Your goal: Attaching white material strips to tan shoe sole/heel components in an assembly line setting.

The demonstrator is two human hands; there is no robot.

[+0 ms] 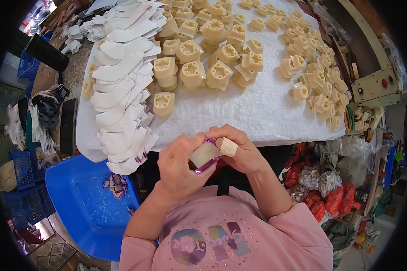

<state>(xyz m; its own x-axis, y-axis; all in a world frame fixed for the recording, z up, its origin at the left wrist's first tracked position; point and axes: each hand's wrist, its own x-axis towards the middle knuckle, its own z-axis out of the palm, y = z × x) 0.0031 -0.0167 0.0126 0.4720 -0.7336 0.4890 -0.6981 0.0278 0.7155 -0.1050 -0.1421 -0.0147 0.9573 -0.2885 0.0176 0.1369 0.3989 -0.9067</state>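
Observation:
In front of my chest, both hands hold what looks like a chunky shoe heel (204,154) with a pale, curved face and shiny purple covering along its edges. My left hand (181,162) wraps round its left side, fingers closed. My right hand (240,151) grips the upper right rim between thumb and fingers; a beige cover (229,147) sits on one digit. Just beyond my hands stand many cream heel blocks (193,73) with hollowed tops, some stacked. A long row of overlapping white curved pieces (124,115) lies to their left.
A white cloth (203,122) covers the table. Smaller cream blocks (319,74) are heaped at right, beside a beige machine (375,88) with a red button. Below left is a blue basin (90,203) holding purple scraps (117,185). A dark phone (68,126) lies at the left edge; bags (334,198) crowd the lower right.

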